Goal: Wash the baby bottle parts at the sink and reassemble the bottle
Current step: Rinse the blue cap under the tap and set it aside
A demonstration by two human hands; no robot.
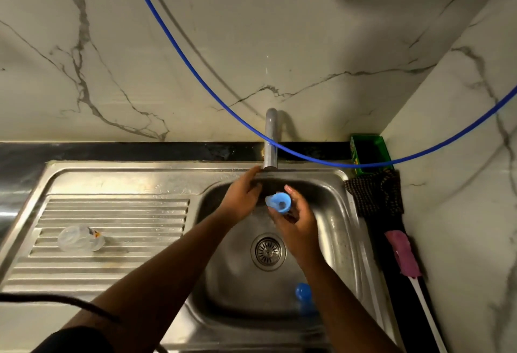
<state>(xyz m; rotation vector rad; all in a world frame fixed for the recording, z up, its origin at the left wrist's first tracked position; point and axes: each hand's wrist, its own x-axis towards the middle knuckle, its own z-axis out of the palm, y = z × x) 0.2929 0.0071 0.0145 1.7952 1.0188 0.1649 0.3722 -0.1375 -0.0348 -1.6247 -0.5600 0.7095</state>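
A: Item: blue bottle part [277, 202], apparently the collar. Location?

B: Just below the faucet [270, 140] spout, over the sink [333, 213] basin. It is pinched by the curled fingers of the right hand [296, 221], its opening turned upward.

A: Left hand [242, 194]?

B: Set at the faucet base, fingers loosely together; what is touched cannot be told.

A: Handling advice?

B: The part is best rotated under the spout so every inner ridge is rinsed. Clear bottle [79, 238]: left of the faucet, on the drainboard.
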